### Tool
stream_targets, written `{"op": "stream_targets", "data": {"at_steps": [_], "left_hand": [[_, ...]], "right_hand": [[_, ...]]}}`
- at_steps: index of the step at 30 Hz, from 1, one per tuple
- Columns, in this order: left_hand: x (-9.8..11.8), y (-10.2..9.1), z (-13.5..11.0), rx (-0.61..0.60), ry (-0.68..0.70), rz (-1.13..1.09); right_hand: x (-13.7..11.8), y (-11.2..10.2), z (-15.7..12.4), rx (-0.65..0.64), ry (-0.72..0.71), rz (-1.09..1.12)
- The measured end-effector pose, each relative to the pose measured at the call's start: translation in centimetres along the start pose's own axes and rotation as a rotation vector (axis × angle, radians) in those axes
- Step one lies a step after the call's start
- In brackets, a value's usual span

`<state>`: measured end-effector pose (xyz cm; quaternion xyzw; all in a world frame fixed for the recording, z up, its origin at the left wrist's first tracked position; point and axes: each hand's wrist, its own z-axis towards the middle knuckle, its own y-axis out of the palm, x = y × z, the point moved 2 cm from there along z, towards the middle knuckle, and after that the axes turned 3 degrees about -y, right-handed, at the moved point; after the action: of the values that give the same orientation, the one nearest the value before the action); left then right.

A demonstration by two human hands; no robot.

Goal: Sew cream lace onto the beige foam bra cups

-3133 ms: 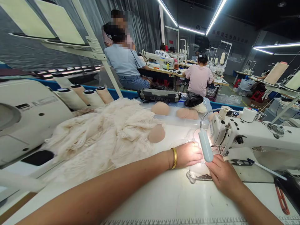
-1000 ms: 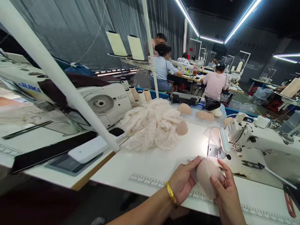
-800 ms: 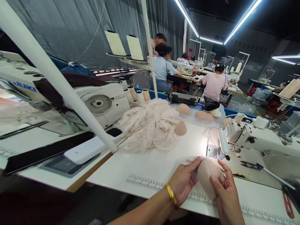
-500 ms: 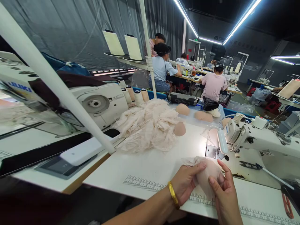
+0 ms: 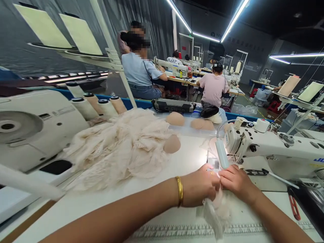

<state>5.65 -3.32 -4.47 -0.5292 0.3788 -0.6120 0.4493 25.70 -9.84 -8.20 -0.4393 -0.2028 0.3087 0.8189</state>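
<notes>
Left arm (image 5: pixel 131 212): bare, stretched toward the white metal sewing machine (image 5: pixel 268 143)
Left hand (image 5: pixel 199 188): back up, fingers curled, near the machine
Right hand (image 5: pixel 238 183): fingers bent beside the left, nearer the machine
Right forearm (image 5: pixel 275 216): bare

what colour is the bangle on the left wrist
Gold; the bangle shows best in the head view, the only one here.

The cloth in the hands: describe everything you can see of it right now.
The cloth looks thin and soft, off-white with a pinkish tint, and slightly blurred. Its upper end is gathered between the left hand and the right hand, which hide part of it. The rest trails down crumpled, toward the wearer, across the view of the ruler markings; whether it touches the table is unclear.
</notes>
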Motion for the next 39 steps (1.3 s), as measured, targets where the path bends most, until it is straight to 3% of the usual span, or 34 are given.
{"op": "stream_targets", "data": {"at_steps": [4,8,13,25,39], "left_hand": [[-2.1,0.8,1.2,-0.049,-0.035,-0.051],[-1.8,1.1,1.2,-0.016,-0.111,-0.063],[-1.4,1.8,1.1,0.034,-0.18,-0.091],[-1.8,2.0,1.3,0.14,-0.154,-0.07],[-2.9,1.5,1.3,0.088,-0.137,-0.123]], "right_hand": [[0.5,0.3,0.0,0.05,0.053,0.037],[-0.1,-0.4,-0.5,-0.013,0.118,0.162],[0.3,0.1,-1.1,-0.099,0.199,0.076],[1.1,0.7,-1.3,-0.116,0.252,-0.006],[1.1,0.9,-2.0,-0.143,0.282,-0.043]]}}
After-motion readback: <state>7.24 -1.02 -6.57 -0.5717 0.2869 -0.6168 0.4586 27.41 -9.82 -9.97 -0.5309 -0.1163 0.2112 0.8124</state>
